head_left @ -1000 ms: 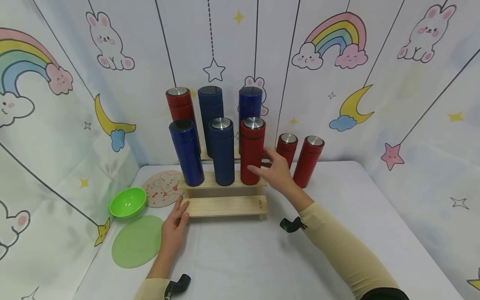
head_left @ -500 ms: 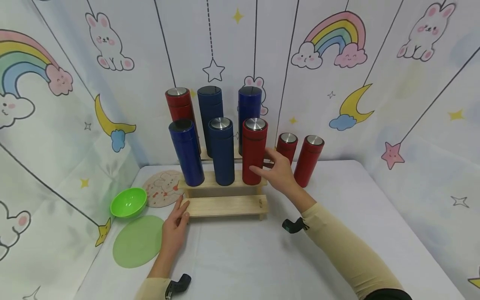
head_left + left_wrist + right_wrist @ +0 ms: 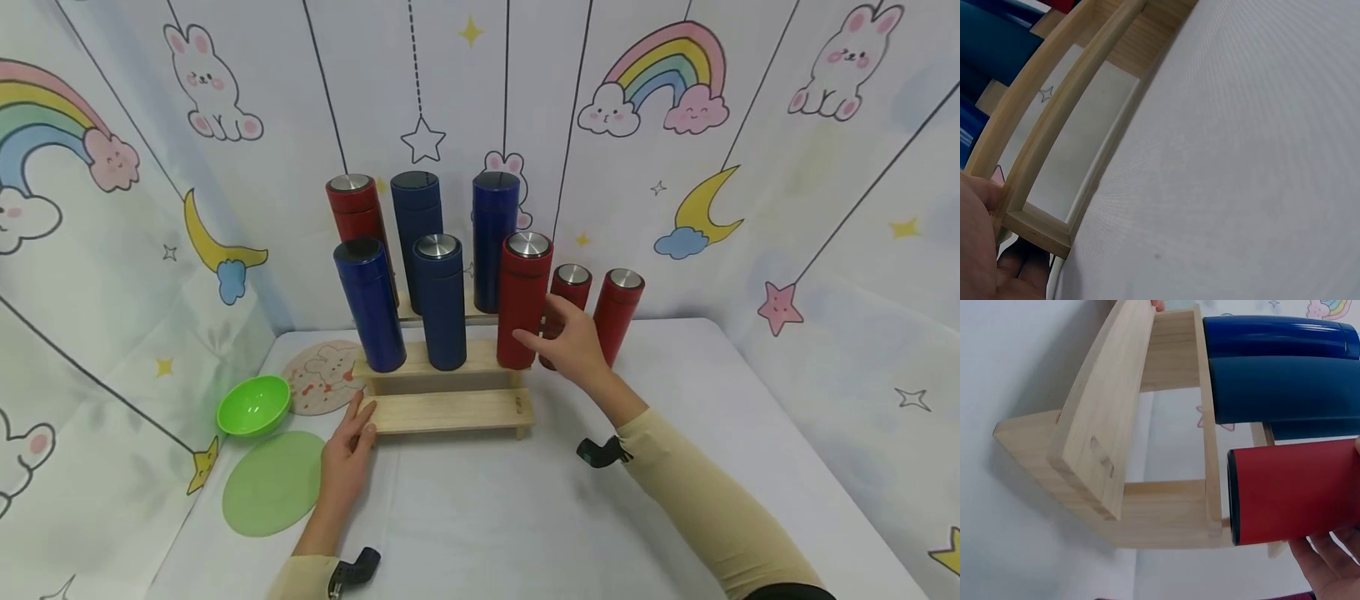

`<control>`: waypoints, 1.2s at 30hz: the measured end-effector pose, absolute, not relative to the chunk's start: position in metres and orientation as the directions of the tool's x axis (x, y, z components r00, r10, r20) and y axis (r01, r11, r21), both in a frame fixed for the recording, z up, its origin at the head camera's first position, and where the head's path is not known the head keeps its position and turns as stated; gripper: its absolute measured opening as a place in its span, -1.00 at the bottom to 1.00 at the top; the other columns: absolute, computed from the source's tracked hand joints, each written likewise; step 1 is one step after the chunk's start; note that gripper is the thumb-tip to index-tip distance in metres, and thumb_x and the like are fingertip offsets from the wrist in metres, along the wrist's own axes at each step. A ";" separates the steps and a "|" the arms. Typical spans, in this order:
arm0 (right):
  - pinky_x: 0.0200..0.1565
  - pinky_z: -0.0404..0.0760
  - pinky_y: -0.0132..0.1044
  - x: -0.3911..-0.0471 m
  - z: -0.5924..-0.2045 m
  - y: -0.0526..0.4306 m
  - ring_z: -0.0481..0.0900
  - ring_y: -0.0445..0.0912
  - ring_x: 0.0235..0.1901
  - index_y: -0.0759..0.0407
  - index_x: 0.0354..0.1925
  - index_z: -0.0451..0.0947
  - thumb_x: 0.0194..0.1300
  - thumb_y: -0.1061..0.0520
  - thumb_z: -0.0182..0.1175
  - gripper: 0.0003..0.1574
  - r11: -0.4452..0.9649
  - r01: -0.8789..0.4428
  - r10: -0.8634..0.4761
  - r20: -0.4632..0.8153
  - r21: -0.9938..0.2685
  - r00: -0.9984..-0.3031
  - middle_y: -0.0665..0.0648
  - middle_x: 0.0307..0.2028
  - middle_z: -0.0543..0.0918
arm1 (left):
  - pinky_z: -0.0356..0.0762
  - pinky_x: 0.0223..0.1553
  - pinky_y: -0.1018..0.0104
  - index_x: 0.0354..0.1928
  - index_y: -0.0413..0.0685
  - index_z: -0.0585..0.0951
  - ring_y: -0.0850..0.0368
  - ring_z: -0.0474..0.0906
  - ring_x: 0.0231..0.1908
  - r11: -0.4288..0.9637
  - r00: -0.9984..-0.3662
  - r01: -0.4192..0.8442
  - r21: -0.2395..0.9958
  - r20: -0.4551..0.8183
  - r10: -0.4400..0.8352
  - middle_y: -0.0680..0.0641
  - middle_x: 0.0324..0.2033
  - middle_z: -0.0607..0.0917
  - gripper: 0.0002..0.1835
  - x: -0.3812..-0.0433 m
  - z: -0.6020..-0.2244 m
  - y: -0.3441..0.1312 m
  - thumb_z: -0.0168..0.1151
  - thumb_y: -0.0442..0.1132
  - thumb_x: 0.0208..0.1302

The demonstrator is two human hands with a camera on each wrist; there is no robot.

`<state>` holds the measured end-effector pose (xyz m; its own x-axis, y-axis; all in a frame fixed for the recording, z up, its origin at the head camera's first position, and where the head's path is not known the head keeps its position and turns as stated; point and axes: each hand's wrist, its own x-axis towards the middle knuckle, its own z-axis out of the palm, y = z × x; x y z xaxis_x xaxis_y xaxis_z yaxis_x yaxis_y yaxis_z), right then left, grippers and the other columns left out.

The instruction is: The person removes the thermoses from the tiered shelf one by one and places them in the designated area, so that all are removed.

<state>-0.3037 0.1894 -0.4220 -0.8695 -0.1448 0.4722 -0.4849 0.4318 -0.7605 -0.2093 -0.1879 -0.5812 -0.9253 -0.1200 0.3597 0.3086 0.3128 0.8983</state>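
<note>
My right hand grips a red thermos flask with a steel-topped lid, thumb and fingers around its lower half. The flask stands upright at the right end of the wooden tiered rack's middle shelf. In the right wrist view its dark-rimmed base looks slightly apart from the shelf board. Left of it on that shelf are a matte blue flask and a glossy blue flask. My left hand holds the rack's lower left end, thumb above and fingers beneath, as the left wrist view shows.
On the back shelf stand a red flask, a matte blue flask and a glossy blue flask. Two more red flasks, one nearer and one farther right, stand beside the rack. Leftward lie a green bowl, a green mat and a rabbit-patterned mat.
My right hand has shifted the red thermos flask to the right, away from the matte blue one. My left hand stays on the rack.
</note>
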 end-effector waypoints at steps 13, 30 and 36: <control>0.10 0.75 0.11 -0.294 -0.419 0.213 0.75 0.06 0.04 0.17 0.37 0.59 0.32 0.07 0.58 -0.27 0.442 -0.504 -0.123 0.506 -0.742 -0.854 0.15 0.09 0.77 | 0.34 0.18 0.74 0.42 -0.30 0.60 -0.25 0.23 0.58 0.307 -0.921 0.315 0.898 0.367 -0.128 -0.22 0.61 0.34 -0.58 -0.208 -0.579 -0.188 0.21 -0.42 0.61; 0.13 0.70 0.29 -0.284 -0.421 0.249 0.76 0.26 0.07 0.13 0.42 0.54 0.35 0.06 0.57 -0.24 0.471 -0.450 -0.094 0.464 -0.759 -0.881 0.24 0.15 0.74 | 0.33 0.26 0.68 0.48 -0.30 0.54 -0.17 0.15 0.61 0.317 -0.932 0.293 0.902 0.344 -0.117 -0.19 0.64 0.27 -0.57 -0.208 -0.580 -0.189 0.14 -0.36 0.68; 0.20 0.68 0.20 -0.279 -0.424 0.260 0.73 0.19 0.15 0.15 0.46 0.51 0.37 0.05 0.56 -0.21 0.477 -0.421 -0.075 0.442 -0.771 -0.894 0.24 0.20 0.73 | 0.33 0.25 0.69 0.48 -0.28 0.55 -0.15 0.16 0.61 0.326 -0.937 0.272 0.905 0.326 -0.125 -0.14 0.64 0.28 -0.57 -0.208 -0.581 -0.188 0.15 -0.36 0.68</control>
